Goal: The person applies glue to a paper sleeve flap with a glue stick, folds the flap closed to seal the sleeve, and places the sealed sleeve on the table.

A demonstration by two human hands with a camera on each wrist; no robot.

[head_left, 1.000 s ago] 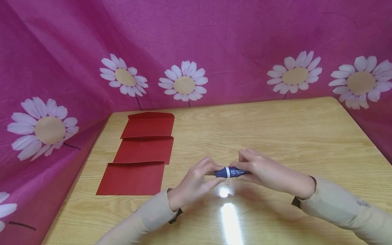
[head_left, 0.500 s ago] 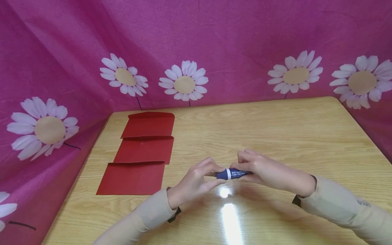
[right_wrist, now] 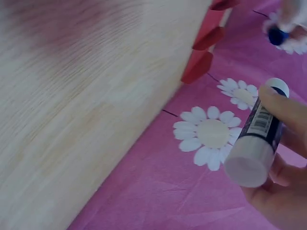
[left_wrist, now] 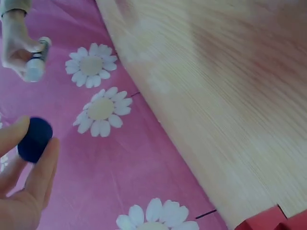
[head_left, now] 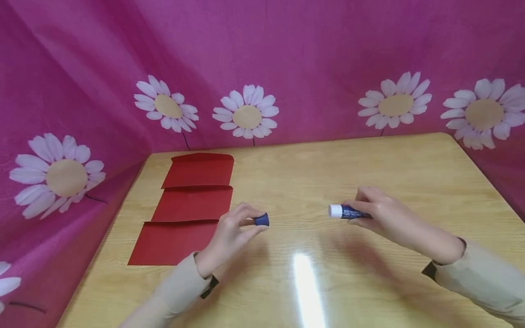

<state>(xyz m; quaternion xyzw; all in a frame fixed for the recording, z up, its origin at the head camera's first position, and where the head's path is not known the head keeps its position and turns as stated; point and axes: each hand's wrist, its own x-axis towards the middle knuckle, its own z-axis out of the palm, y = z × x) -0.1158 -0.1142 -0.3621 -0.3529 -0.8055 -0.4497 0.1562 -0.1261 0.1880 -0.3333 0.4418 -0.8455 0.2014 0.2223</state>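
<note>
My left hand [head_left: 231, 234] pinches a dark blue cap [head_left: 261, 219] between thumb and fingers, above the table left of centre. In the left wrist view the same cap [left_wrist: 35, 139] shows its round end. To the right, my right hand [head_left: 389, 221] grips an uncapped glue stick [head_left: 356, 212], its white end pointing left toward the cap. The right wrist view shows a barcode on the glue stick [right_wrist: 259, 125] and a white base at its near end. A wide gap separates cap and stick.
Three red envelopes [head_left: 176, 243] with raised flaps lie overlapping in a column on the left of the wooden table [head_left: 295, 173]. A pink curtain [head_left: 311, 59] with white flowers hangs along the back and sides.
The cap has come off the glue stick. My left hand has moved left with the cap, and my right hand has moved right and slightly away with the stick.
</note>
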